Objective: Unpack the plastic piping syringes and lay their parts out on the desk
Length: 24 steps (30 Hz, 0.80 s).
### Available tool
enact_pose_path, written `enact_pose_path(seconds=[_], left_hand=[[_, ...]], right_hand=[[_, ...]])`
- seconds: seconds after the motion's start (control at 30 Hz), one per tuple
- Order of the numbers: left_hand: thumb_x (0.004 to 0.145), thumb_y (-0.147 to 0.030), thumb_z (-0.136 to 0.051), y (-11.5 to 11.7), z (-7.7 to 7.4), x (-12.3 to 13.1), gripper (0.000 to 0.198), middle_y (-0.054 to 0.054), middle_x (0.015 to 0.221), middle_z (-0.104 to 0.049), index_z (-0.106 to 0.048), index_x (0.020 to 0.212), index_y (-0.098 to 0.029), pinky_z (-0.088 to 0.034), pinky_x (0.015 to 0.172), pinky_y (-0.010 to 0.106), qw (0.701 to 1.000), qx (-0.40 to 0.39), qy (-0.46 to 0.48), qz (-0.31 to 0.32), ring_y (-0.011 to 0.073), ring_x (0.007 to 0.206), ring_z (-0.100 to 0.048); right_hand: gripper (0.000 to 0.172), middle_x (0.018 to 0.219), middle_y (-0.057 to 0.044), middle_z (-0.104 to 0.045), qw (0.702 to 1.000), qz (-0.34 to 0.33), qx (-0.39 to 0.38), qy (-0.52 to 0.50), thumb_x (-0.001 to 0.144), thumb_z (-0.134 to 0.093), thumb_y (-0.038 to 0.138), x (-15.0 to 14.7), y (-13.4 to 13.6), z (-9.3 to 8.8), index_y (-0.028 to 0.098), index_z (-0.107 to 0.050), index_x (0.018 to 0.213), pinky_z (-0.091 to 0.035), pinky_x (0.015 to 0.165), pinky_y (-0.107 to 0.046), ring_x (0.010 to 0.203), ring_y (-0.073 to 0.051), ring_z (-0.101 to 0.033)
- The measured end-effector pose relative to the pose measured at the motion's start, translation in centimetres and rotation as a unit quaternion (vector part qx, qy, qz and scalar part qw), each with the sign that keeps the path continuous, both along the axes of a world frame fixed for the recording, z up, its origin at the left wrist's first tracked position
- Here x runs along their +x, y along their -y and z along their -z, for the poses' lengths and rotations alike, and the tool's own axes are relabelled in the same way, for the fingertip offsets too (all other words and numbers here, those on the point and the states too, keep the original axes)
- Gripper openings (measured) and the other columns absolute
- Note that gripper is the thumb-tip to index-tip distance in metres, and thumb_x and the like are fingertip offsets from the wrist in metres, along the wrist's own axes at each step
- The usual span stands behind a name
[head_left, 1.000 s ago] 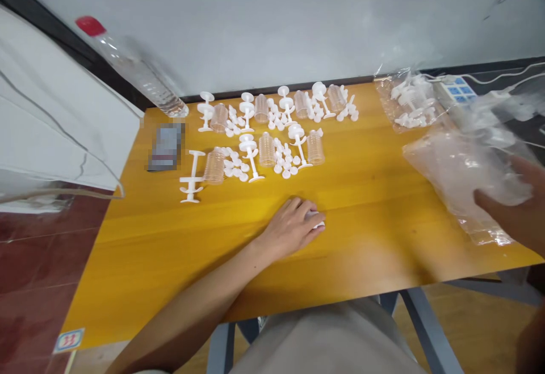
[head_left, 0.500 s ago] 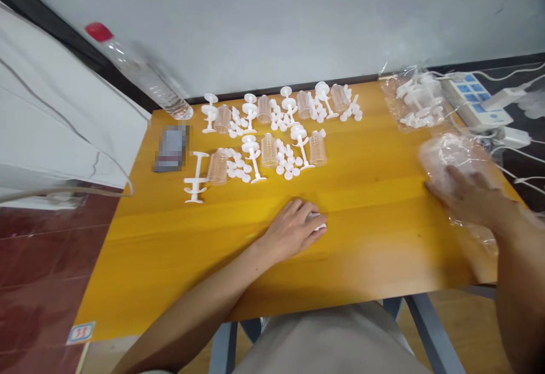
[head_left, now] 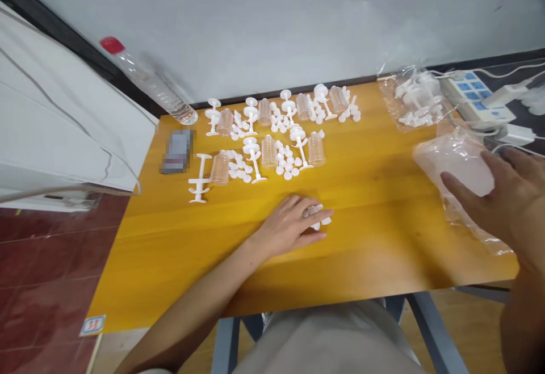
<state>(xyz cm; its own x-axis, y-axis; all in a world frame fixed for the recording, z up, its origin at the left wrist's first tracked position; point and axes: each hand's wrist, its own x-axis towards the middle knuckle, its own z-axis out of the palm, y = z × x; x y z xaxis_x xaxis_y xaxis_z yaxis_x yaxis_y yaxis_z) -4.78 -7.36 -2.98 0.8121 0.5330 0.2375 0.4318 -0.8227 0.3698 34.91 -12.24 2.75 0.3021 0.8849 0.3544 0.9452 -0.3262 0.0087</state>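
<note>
Resting on the wooden table, my left hand (head_left: 296,223) has its fingers apart over small white plastic pieces (head_left: 326,221), partly hidden under them. My right hand (head_left: 506,198) is spread beside a clear plastic bag (head_left: 460,161) with whitish contents, its fingertips over the bag's right part. Two rows of white plunger-like parts (head_left: 255,161), clear ribbed cylinders (head_left: 316,150) and clusters of small white caps (head_left: 288,160) lie towards the back of the table.
A red-capped bottle (head_left: 162,90) and a blurred flat device (head_left: 177,151) are at the back left. Another bag of white parts (head_left: 419,99) and a power strip (head_left: 474,99) with cables lie at the back right. The table's front edge (head_left: 340,303) is near my body.
My left hand has opened a little and more of the white pieces show. My right hand has moved right, uncovering more of the bag. The view has shifted slightly.
</note>
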Motion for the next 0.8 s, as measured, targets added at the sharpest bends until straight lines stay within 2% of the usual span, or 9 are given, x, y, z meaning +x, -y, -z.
enact_pose_path(seconds=[0.07,0.17,0.23,0.37,0.43,0.5,0.6,0.7,0.8], left_hand=[[0.1,-0.047,-0.063,0.4,-0.6,-1.1,0.057,0.012,0.144,-0.058,-0.048,0.152,-0.028,-0.05,0.111,0.048,0.999,-0.033,0.02,-0.02,0.0277,0.13,-0.057],[0.098,-0.048,-0.066,1.7,-1.1,-2.3,0.067,0.014,0.152,-0.053,-0.041,0.157,-0.029,-0.05,0.114,0.048,0.993,-0.072,0.035,-0.089,0.0281,0.138,-0.054],[0.097,-0.046,-0.067,2.6,-0.9,-2.7,0.065,0.014,0.147,-0.058,-0.044,0.155,-0.027,-0.051,0.113,0.048,0.987,-0.076,0.045,-0.137,0.0282,0.135,-0.058],[0.1,-0.034,-0.065,3.8,0.4,-2.8,0.039,0.011,0.126,-0.068,-0.062,0.137,-0.023,-0.056,0.105,0.044,0.978,-0.097,0.053,-0.175,0.0254,0.119,-0.066],[0.1,-0.029,-0.063,3.8,0.7,-3.0,0.026,0.009,0.119,-0.07,-0.069,0.125,-0.023,-0.058,0.098,0.039,0.971,-0.133,0.064,-0.188,0.022,0.108,-0.069],[0.099,-0.028,-0.065,3.5,0.5,-3.2,0.018,0.008,0.113,-0.071,-0.073,0.116,-0.023,-0.059,0.088,0.032,0.958,-0.18,0.097,-0.2,0.0185,0.098,-0.07],[0.096,-0.033,-0.07,1.8,-1.4,-2.8,0.013,0.006,0.105,-0.072,-0.074,0.101,-0.021,-0.057,0.079,0.027,0.934,-0.245,0.164,-0.201,0.016,0.09,-0.07],[0.093,-0.043,-0.072,-1.9,-4.3,-0.5,0.024,0.003,0.093,-0.075,-0.071,0.092,-0.019,-0.054,0.07,0.024,0.917,-0.287,0.192,-0.2,0.0139,0.079,-0.069],[0.084,-0.045,-0.081,-7.6,-6.5,3.7,0.027,-0.002,0.075,-0.071,-0.073,0.091,-0.02,-0.048,0.063,0.024,0.946,-0.207,0.147,-0.204,0.0123,0.066,-0.063]], right_hand=[[0.061,0.135,-0.018,-0.066,0.988,-0.124,0.035,-0.083,0.094,-0.058,0.064,-4.2,0.5,0.0,0.021,-0.065,0.136,-0.05,0.101,-0.045,0.122,-0.033,-0.064],[0.045,0.122,-0.01,-0.072,0.903,-0.328,-0.054,-0.271,0.095,-0.065,0.053,-10.9,0.3,1.2,0.026,-0.068,0.13,-0.057,0.079,-0.034,0.088,-0.022,-0.071],[0.038,0.117,-0.009,-0.072,0.858,-0.382,-0.125,-0.32,0.097,-0.066,0.045,-14.4,-0.5,2.4,0.027,-0.068,0.129,-0.055,0.078,-0.032,0.084,-0.02,-0.07],[0.016,0.095,-0.008,-0.071,0.852,-0.37,-0.21,-0.306,0.097,-0.06,0.027,-16.8,-2.0,3.8,0.02,-0.075,0.099,-0.051,0.077,-0.031,0.08,-0.019,-0.067],[0.019,0.088,-0.007,-0.069,0.854,-0.355,-0.237,-0.298,0.095,-0.057,0.021,-16.1,-2.4,3.9,0.019,-0.074,0.088,-0.048,0.074,-0.031,0.075,-0.018,-0.065],[0.02,0.087,-0.007,-0.069,0.856,-0.338,-0.229,-0.318,0.093,-0.056,0.02,-14.6,-2.8,3.8,0.019,-0.076,0.089,-0.048,0.072,-0.03,0.073,-0.018,-0.065],[0.02,0.096,-0.009,-0.071,0.856,-0.302,-0.144,-0.394,0.092,-0.059,0.026,-12.3,-4.7,3.5,0.018,-0.078,0.095,-0.052,0.076,-0.031,0.078,-0.019,-0.067],[0.023,0.103,-0.008,-0.072,0.873,-0.253,-0.062,-0.411,0.089,-0.067,0.037,-10.9,-8.9,3.7,0.019,-0.08,0.095,-0.053,0.077,-0.031,0.08,-0.019,-0.067],[0.027,0.095,-0.007,-0.072,0.905,-0.215,-0.043,-0.364,0.085,-0.071,0.037,-10.7,-13.8,4.4,0.018,-0.083,0.1,-0.05,0.074,-0.031,0.074,-0.017,-0.063]])
